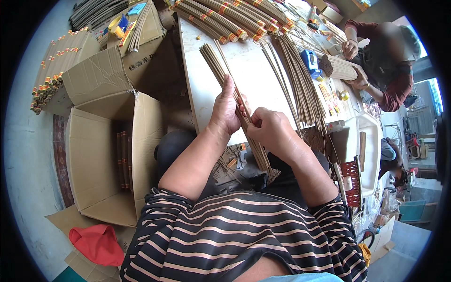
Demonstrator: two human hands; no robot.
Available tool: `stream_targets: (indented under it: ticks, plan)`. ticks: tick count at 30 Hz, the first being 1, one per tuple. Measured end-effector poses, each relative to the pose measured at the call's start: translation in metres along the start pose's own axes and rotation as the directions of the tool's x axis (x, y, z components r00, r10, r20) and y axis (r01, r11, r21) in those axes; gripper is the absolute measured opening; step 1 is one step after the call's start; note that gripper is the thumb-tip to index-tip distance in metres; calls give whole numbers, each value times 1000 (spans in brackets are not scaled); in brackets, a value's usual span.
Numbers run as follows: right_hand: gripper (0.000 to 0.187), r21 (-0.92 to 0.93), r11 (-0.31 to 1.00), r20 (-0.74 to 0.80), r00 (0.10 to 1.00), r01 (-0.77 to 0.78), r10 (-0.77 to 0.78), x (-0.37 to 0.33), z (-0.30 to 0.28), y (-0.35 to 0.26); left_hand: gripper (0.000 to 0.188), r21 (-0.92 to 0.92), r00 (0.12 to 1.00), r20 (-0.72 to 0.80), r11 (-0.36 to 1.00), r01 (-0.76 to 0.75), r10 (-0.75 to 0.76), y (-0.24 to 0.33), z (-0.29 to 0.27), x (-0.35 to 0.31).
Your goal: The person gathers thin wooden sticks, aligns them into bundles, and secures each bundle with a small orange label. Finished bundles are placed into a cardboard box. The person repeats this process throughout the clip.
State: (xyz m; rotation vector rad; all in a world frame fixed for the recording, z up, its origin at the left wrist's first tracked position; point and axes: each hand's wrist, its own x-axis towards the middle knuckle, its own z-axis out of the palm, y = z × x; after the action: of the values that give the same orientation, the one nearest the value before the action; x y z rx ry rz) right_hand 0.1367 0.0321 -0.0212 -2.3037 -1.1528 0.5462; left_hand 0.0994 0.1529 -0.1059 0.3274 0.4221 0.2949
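Observation:
A bundle of thin brown incense sticks [213, 63] slants across my front, its far end over the white table [258, 75] and its near end past the table's edge. My left hand [226, 110] is wrapped round its middle, thumb lying along the top. One stick stands slightly apart from the others at the far end. Just below, my right hand [275, 129] is closed with its fingertips pinched against the side of the bundle; whether they grip one stick or several is hidden. To the right, a spread of loose incense sticks [300, 80] lies on the table.
Wrapped bundles [211, 21] lie along the table's far side. A blue tape dispenser [310, 63] and yellow tape roll [344, 95] sit at right, where a co-worker's hands hold a thick bundle [340, 69]. An open cardboard box [94, 160] stands left, near a red cloth [97, 244].

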Motion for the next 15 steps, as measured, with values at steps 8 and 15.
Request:
stream_targets:
  ticks: [8,15]
  plan:
    - [13,-194,979,-21,997,64,-70,9,17,-5,37,42,999,-31,999,-17,19,-2,-1,-1]
    - [19,-108,994,-197,980,2,-24,16,-9,41,26,5,999,-45,1000,8,-7,6,-1,-3]
